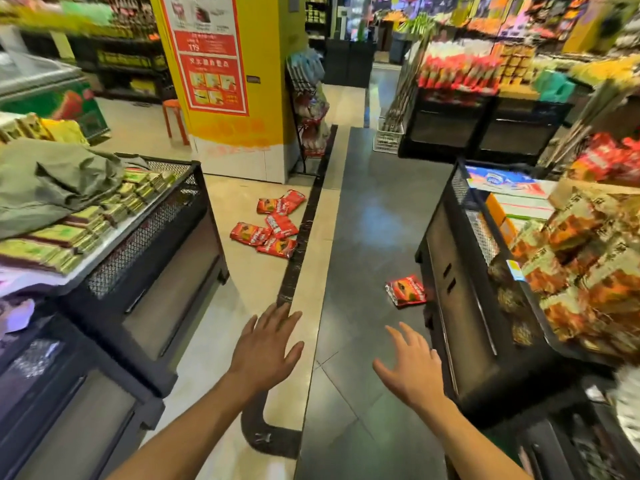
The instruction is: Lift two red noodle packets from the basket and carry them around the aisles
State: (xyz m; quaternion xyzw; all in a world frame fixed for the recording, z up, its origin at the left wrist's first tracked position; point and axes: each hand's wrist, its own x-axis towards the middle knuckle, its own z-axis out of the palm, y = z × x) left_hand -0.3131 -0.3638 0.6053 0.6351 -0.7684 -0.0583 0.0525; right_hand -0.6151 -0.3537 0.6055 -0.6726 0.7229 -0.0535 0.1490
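Lone red snack packet [405, 291]: lies flat on the dark floor, at 12 o'clock from the right hand, just beside the black display bin [460, 282].
Feel: likely light, soft and crinkly, a bit slippery; best pinched at a sealed edge, gently.
Right hand [410, 367]: wide, fingers spread, holds nothing.
Left hand [266, 348]: wide too, holds nothing.
Pile of red packets [273, 226]: on the pale floor at 12 o'clock from the left hand, well apart.
Yellow pillar [242, 81]: far behind the pile.
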